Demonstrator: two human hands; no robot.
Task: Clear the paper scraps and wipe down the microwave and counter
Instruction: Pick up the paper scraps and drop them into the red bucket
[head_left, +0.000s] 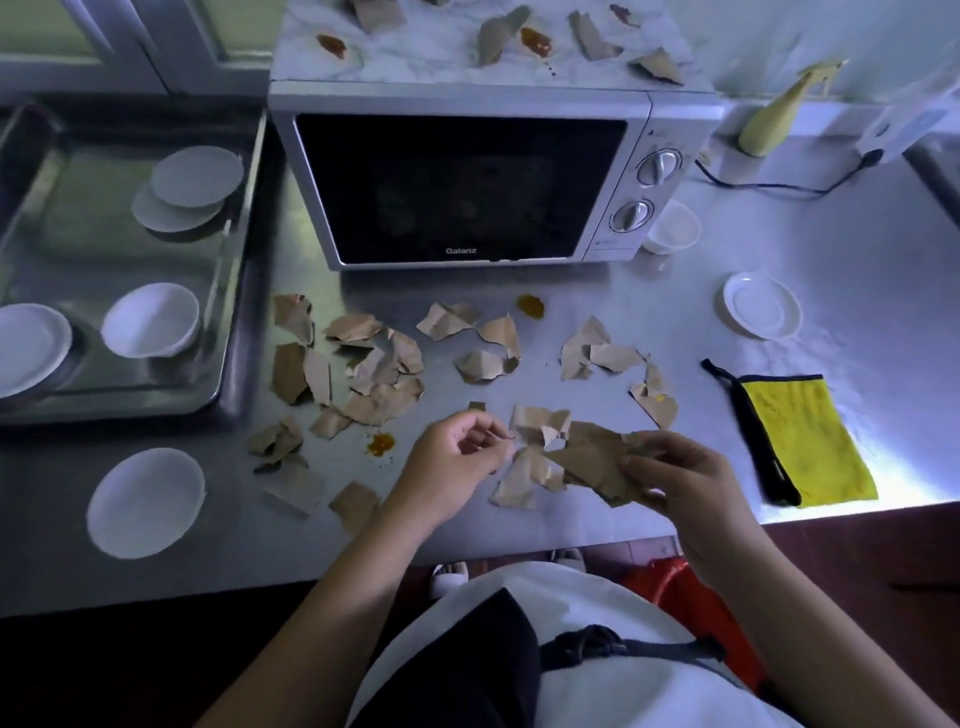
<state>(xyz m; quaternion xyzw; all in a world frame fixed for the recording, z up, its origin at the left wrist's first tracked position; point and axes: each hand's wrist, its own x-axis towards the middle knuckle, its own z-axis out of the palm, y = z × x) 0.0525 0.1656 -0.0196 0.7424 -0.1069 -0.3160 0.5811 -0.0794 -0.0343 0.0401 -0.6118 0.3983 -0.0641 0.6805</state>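
Observation:
Several torn brown paper scraps (374, 364) lie scattered on the steel counter (623, 291) in front of the microwave (457, 182). More scraps (498, 31) and orange-brown stains (535, 41) sit on the microwave's top. My right hand (680, 483) grips a bunch of brown scraps (587, 462) just above the counter. My left hand (457, 457) hovers beside that bunch with its fingers loosely curled; whether it pinches a scrap is unclear. A yellow cloth (810, 436) with a black edge lies flat at the right.
Orange stains (382, 442) mark the counter. A sink tray (228, 291) at the left holds white plates and a bowl. A white bowl (145, 501), a saucer (761, 306), a small cup (672, 228), a yellow spray bottle (779, 109) and a black cable (779, 184) stand around.

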